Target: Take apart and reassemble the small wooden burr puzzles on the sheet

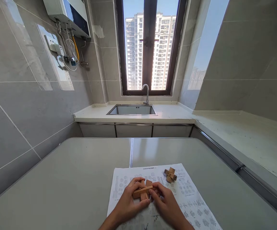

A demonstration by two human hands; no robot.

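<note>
Both hands meet over a printed sheet, around a wooden burr puzzle (143, 192) made of crossed, notched sticks. My left hand (129, 198) grips its left side, with the thumb along the near edge and the fingers over the far side. My right hand (164, 203) pinches the right end of a long wooden stick (143, 190) that lies across the top of the puzzle. Fingers hide part of the joined pieces. A second, smaller wooden burr puzzle (170, 174) rests on the sheet, beyond my right hand and apart from it.
The paper sheet (186, 198) with printed diagrams lies on a pale table (64, 191) with a seam down its middle. Beyond the table is a counter (92, 112) with a sink (131, 110) and a faucet (147, 94). Another counter (244, 134) runs along the right.
</note>
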